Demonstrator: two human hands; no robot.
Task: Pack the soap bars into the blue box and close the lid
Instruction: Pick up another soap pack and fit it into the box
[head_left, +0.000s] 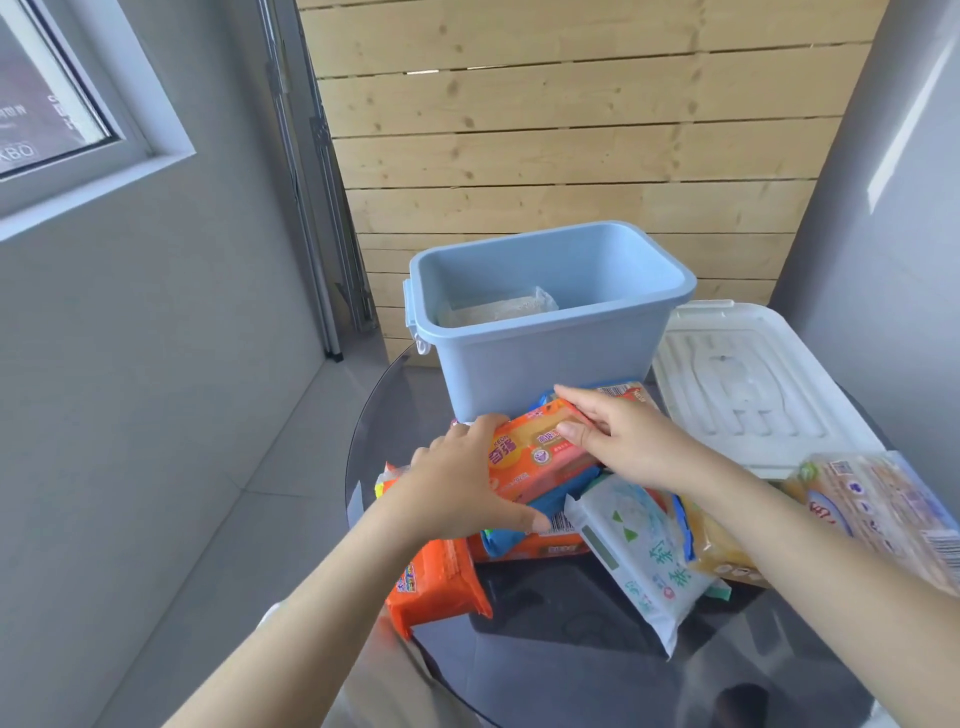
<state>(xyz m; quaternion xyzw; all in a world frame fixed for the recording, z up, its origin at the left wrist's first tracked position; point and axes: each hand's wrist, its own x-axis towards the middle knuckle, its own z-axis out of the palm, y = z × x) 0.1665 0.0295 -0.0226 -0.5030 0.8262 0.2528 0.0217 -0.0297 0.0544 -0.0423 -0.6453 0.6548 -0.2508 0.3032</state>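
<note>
Your hands are both on the same orange soap bar (540, 449), the one lying on top of the heap: your left hand (462, 483) clasps its near left end, fingers curled over the far edge and thumb along the near side, while your right hand (618, 436) pinches the far right end between thumb and fingers. So both are closed on that bar, neither free.

The relation that counts for the lift: the blue box (550, 317) stands directly beyond the bar, its near wall just behind your fingertips, open at the top with one pale wrapped bar (498, 309) already on its floor. The orange bar's long axis runs from near left up to far right, slanted against the box's near wall (so I judge you'll want to square it as it rises). The way in is up and forward over the rim.

The rest of the soap packs (639, 551) lie on the table (571, 670) nearer you, and the white lid (753, 384) rests flat to the right of the box, closest to your right hand.
</note>
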